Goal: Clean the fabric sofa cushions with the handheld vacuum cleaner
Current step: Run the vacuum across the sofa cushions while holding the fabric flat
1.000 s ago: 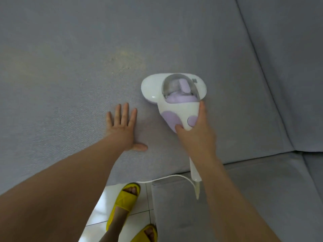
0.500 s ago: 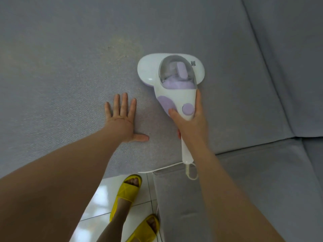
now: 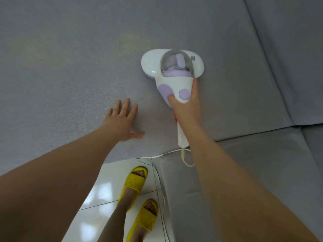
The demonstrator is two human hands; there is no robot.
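A white and lilac handheld vacuum cleaner (image 3: pixel 172 72) lies head-down on the wide grey seat cushion (image 3: pixel 70 75), its clear dust cup facing up. My right hand (image 3: pixel 187 110) grips its handle, thumb on the lilac side panel and fingers along the right side. My left hand (image 3: pixel 121 120) rests flat on the cushion to the vacuum's left, fingers spread and apart from the machine. A faint yellowish patch (image 3: pixel 130 43) marks the fabric just beyond and left of the vacuum head.
The white power cord (image 3: pixel 160 180) runs from the handle's end over the cushion edge to the tiled floor (image 3: pixel 104 193). My feet in yellow sandals (image 3: pixel 135 182) stand there. A second grey cushion (image 3: pixel 262 172) lies at the lower right, backrest cushions (image 3: pixel 288 49) at the right.
The vacuum slid forward over the cushion, away from the front edge and closer to the yellowish patch. My left hand stayed flat beside it.
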